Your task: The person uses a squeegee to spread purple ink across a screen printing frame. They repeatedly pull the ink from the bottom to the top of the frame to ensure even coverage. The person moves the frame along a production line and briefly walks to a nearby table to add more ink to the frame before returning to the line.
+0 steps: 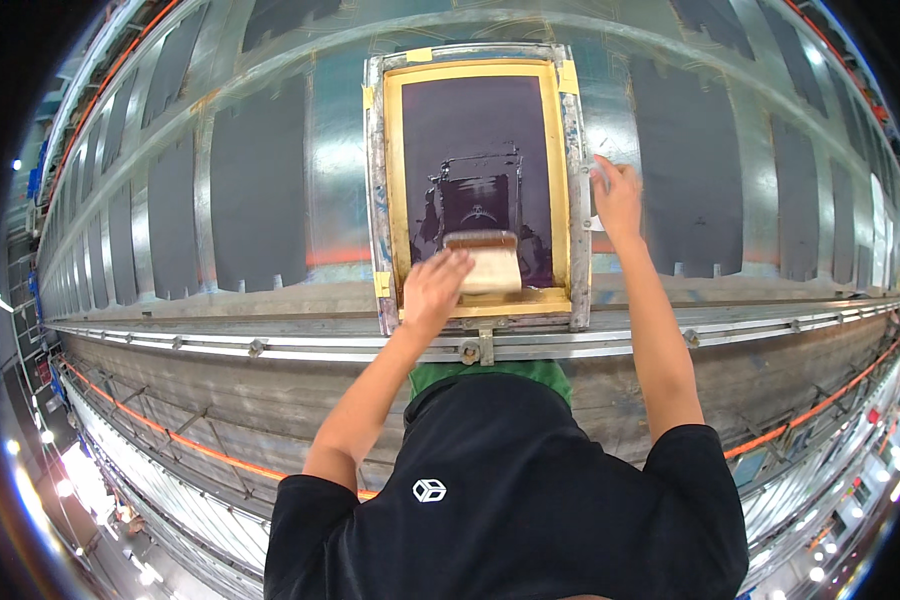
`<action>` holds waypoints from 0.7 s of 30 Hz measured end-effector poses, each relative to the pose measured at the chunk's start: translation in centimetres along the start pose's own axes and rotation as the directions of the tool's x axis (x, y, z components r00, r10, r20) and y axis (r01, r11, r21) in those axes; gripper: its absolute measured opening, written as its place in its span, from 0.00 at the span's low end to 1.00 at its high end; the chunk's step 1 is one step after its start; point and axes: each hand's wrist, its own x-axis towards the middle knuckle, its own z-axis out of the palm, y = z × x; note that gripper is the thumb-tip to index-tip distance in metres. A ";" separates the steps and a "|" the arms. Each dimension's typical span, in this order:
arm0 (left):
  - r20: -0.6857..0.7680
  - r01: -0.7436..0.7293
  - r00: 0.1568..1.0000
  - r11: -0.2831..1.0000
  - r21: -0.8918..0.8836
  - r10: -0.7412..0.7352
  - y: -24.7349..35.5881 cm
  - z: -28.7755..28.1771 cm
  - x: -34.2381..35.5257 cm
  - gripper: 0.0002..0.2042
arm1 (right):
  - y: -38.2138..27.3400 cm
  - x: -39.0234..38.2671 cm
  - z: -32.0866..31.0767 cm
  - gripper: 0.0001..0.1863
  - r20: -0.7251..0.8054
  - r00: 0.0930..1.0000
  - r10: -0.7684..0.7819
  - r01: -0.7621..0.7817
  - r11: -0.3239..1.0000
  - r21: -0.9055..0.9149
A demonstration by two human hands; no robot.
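A screen-printing frame (374, 200) with a yellow-taped inner border lies on the long table in front of me. Its dark mesh (470, 110) carries wet, dark ink streaks around a small design. Near the mesh's lower end rests a squeegee (490, 270) with a pale wooden handle, slightly blurred. My left hand (435, 290) grips the squeegee at its left end; part of the grip is hidden. Just outside the frame's right side, my right hand (618, 195) is raised with thumb and forefinger apart, and I see nothing in it.
Dark grey fabric panels (260, 180) lie in rows on the table to the left, with more panels (685, 170) to the right. A metal rail (610, 345) runs along the table's near edge, and a bracket (486, 345) at the frame's bottom meets it.
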 end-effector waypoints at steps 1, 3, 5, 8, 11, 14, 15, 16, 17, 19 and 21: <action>-0.035 0.047 0.998 0.998 -0.033 -0.048 -1.0 0.3 1.4 0.24 | -2.1 -0.1 -1.1 0.22 0.009 0.984 -0.178 0.177 0.970 -0.166; -0.102 0.059 0.993 0.995 -0.079 -0.067 -2.7 -0.1 5.2 0.21 | -7.3 -0.2 -3.7 0.26 0.161 0.901 -0.403 0.427 0.889 -0.166; -0.111 0.073 0.989 0.982 -0.173 -0.094 -4.1 -1.0 9.4 0.19 | -11.3 -0.8 -3.2 0.28 0.298 0.824 -0.482 0.509 0.861 -0.016; -0.095 0.092 0.989 0.974 -0.208 -0.114 -4.8 -1.3 13.2 0.18 | -12.8 -0.2 -0.9 0.26 0.353 0.792 -0.499 0.556 0.828 -0.077; -0.108 0.071 0.990 0.976 -0.208 -0.095 -4.9 0.3 12.4 0.18 | -11.0 -1.4 1.9 0.24 0.347 0.816 -0.463 0.515 0.854 -0.070; -0.035 0.089 0.995 0.985 -0.147 -0.095 -3.3 0.4 6.7 0.22 | -10.8 -7.3 1.2 0.24 0.353 0.822 -0.447 0.472 0.881 0.017; -0.016 0.101 0.995 0.987 -0.124 -0.103 -2.6 0.4 5.1 0.22 | -10.7 -8.9 0.8 0.24 0.369 0.821 -0.436 0.456 0.889 0.036; 0.002 0.110 0.994 0.987 -0.118 -0.111 -1.6 0.2 3.6 0.23 | -10.7 -10.5 0.3 0.25 0.385 0.823 -0.417 0.431 0.901 0.054; 0.020 0.120 0.993 0.986 -0.112 -0.119 -0.7 0.0 2.1 0.24 | -10.7 -11.9 -0.1 0.25 0.393 0.824 -0.409 0.422 0.905 0.057; 0.028 0.130 0.991 0.983 -0.126 -0.128 -0.5 -0.3 1.8 0.24 | -10.9 -12.7 -0.5 0.25 0.381 0.832 -0.404 0.417 0.908 0.053; -0.010 0.105 0.994 0.981 -0.165 -0.108 -1.2 -0.4 2.8 0.23 | -11.3 -11.3 -0.4 0.24 0.322 0.832 -0.451 0.474 0.881 0.009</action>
